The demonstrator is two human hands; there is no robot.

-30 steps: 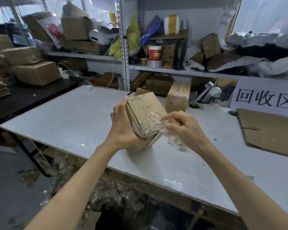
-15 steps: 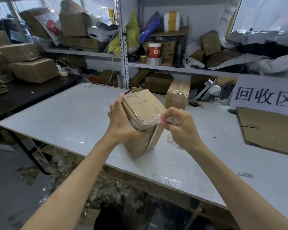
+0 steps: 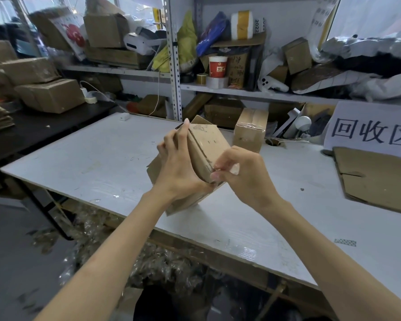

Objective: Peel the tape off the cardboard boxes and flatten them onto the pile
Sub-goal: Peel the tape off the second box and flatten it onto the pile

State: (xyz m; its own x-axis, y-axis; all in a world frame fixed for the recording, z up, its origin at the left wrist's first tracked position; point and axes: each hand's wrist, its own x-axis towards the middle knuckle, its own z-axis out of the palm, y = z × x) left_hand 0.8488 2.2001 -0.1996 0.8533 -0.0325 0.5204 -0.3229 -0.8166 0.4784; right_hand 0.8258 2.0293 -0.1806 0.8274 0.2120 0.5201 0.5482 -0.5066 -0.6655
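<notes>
Table (image 3: 102,163): white, spans the scene. Pile of flattened cardboard (image 3: 380,179): far right on the table, well apart from your hands. Box (image 3: 206,144): task item, tilted over the table's middle, between your hands; a second taped box (image 3: 250,128) stands beyond it. Left hand (image 3: 178,167): wrapped round the box's left side, gripping it. Right hand (image 3: 241,174): fingers curled, pinching clear tape (image 3: 235,169) at the box's near right corner. Risks: thin tape may snap if you jerk it, leaving a strip stuck; a hard pull against a one-handed hold could twist the box loose.
</notes>
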